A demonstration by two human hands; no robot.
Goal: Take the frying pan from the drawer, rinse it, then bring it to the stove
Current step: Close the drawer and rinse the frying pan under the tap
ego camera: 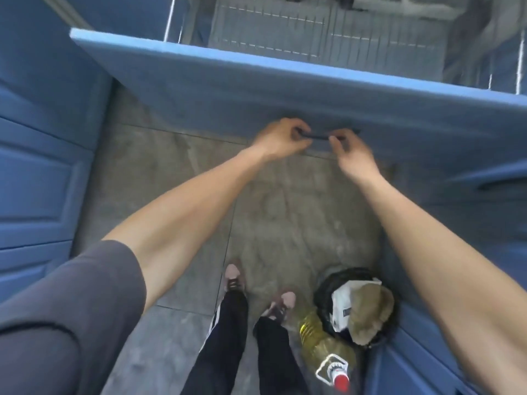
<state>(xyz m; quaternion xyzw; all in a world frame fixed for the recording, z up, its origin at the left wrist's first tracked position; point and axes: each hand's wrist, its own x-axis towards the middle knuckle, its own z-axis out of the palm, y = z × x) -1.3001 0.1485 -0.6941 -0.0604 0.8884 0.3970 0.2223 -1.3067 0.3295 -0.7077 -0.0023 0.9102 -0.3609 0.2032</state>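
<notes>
No frying pan shows in the open blue drawer [256, 89], where only a grey ribbed liner [313, 32] is clear. Both hands curl around the drawer's dark handle [313, 136]: the left hand [281, 139] closed over its left end, the right hand [355, 153] hooked on its right. Below, a bin [356, 309] and an oil bottle [325, 346] stand on the tiled floor [285, 209].

Both arms outstretched — left grip [281, 138], right grip [352, 151] curled closed.
</notes>
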